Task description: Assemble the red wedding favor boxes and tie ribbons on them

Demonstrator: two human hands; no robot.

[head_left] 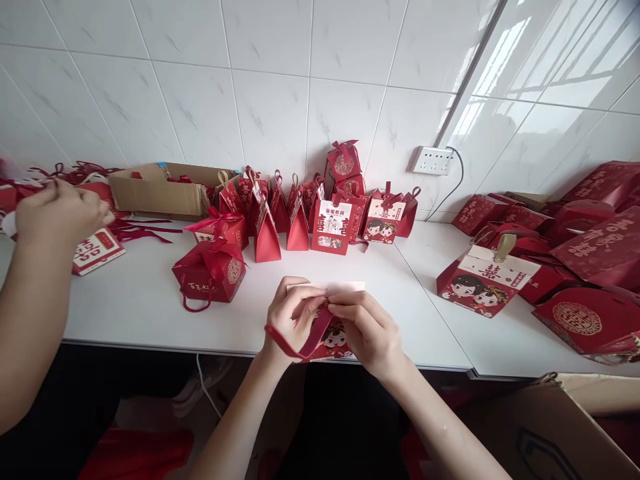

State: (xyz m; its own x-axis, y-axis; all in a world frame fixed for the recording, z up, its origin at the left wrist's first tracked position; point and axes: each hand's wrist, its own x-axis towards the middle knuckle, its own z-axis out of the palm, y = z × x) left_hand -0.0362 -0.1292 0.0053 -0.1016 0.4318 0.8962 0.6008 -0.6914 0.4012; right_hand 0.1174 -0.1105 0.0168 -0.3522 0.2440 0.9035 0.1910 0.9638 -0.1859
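Note:
At the table's front edge, my left hand (295, 313) and my right hand (365, 327) meet above a red and white gift box (336, 339) printed with cartoon faces. Both hands are closed, fingertips pinching a dark red ribbon (316, 337) at the box's top. One end of this ribbon loops down over my left wrist. My fingers hide much of the box top, and the exact spot where the ribbon meets it cannot be made out. A red gift box with a bow (213, 270) sits to the left of my hands.
Several finished boxes (297, 223) line the wall, beside an open cardboard box (160, 190). More red boxes (575, 313) pile up at right, near a cartoon-face box (483, 283). Another person's hand (60, 213) works at left. A power strip (431, 161) is on the wall.

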